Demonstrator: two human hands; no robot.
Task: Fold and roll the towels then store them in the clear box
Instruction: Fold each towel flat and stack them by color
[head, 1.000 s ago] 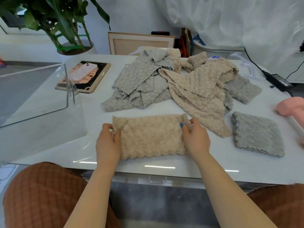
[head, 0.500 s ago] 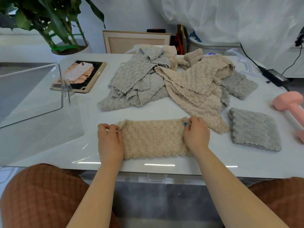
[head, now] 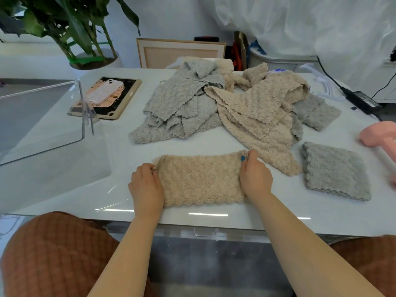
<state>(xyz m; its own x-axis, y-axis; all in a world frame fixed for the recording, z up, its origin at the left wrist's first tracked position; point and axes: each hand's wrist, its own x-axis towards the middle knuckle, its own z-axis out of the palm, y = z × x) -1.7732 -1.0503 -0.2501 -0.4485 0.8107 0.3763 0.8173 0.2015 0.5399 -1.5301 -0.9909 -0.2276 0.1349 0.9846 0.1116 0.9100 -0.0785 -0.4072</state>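
A beige towel (head: 200, 181), folded into a long strip, lies on the white table (head: 214, 138) near its front edge. My left hand (head: 146, 186) pinches the strip's left end and my right hand (head: 255, 176) pinches its right end. Behind it sits a heap of loose grey towels (head: 182, 103) and beige towels (head: 261, 108). To the right lies a folded grey towel (head: 334, 170). The clear box (head: 42, 125) stands at the left of the table with nothing visible inside.
A tablet (head: 120, 103) with a phone (head: 106, 91) on it lies behind the box. A potted plant (head: 85, 39) stands at the back left. A pink dumbbell (head: 381, 138) lies at the right edge, a black power adapter (head: 362, 101) behind it.
Both hands stay on the ends of the beige strip, which has been drawn slightly closer to the table's front edge. The view has shifted a little.
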